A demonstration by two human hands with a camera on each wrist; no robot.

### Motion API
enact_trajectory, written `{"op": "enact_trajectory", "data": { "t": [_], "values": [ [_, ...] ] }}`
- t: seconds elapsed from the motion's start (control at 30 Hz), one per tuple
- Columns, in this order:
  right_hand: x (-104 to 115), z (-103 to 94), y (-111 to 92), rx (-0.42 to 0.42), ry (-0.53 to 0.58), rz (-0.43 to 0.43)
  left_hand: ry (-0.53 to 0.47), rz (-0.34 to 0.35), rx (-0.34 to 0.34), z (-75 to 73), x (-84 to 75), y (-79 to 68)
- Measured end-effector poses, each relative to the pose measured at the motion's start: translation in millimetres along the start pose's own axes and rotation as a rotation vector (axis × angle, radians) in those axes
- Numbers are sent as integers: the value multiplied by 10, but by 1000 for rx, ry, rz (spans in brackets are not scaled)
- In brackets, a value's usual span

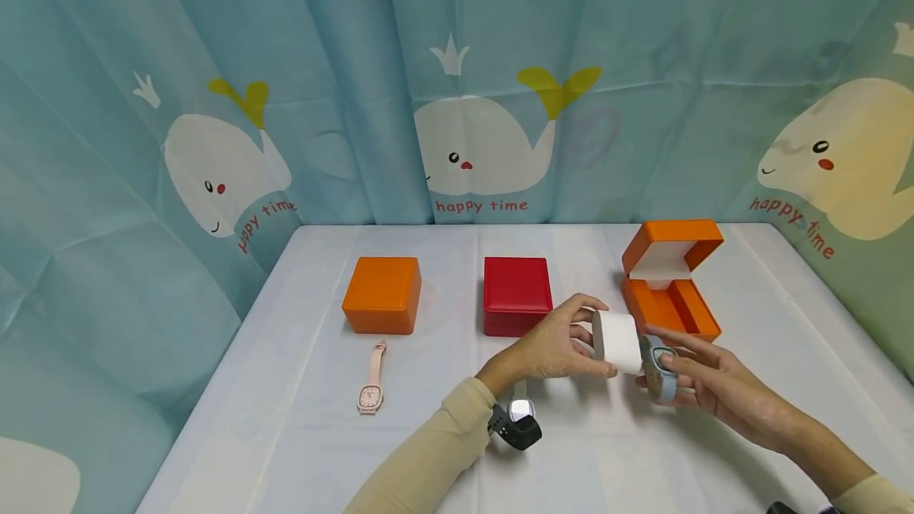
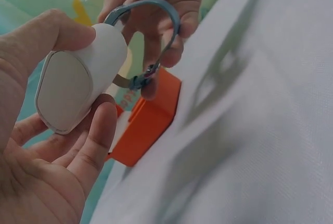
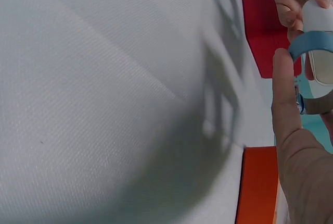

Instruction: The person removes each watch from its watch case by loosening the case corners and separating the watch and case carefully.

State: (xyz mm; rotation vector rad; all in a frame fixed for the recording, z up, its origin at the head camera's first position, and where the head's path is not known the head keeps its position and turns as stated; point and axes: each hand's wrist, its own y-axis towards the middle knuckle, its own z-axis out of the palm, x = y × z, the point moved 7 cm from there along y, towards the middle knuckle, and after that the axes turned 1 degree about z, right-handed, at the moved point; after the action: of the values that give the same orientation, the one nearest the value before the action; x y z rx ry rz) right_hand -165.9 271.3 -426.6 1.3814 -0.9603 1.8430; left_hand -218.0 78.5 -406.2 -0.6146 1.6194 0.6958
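Note:
My left hand (image 1: 546, 346) grips a white watch cushion (image 1: 620, 342) with flat rounded ends, thumb on one side and fingers on the other. Close to its right end, my right hand (image 1: 739, 391) holds a light blue watch (image 1: 666, 367) by thumb and fingers. The watch strap (image 2: 156, 2) is buckled into a loop, as the left wrist view shows. In the right wrist view the loop stands in front of the cushion's end (image 3: 321, 67); whether they touch I cannot tell. Behind both hands, an orange box (image 1: 643, 244) stands with its lid up.
On the white table (image 1: 300, 435), a closed orange box (image 1: 382, 288) and a closed red box (image 1: 517, 285) stand to the left. A pink watch (image 1: 370, 397) lies before the orange one. A white-faced watch (image 1: 522, 409) is partly hidden by the left wrist's black camera (image 1: 520, 431).

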Motion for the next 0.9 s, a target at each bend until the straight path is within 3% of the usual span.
{"op": "enact_trajectory", "data": {
  "t": [0.17,0.43,0.7,0.9],
  "values": [
    [33,30,-6,17,5,-31,-8,6,2,-1,-9,10],
    [-23,-32,-19,-61,17,-38,-34,-7,-3,1,13,9],
    [3,-7,-23,-19,85,-115,-61,-20,-19,-4,37,7],
    [-29,-43,-28,-43,116,-89,-71,-26,-25,-1,56,-7]
  ]
}}
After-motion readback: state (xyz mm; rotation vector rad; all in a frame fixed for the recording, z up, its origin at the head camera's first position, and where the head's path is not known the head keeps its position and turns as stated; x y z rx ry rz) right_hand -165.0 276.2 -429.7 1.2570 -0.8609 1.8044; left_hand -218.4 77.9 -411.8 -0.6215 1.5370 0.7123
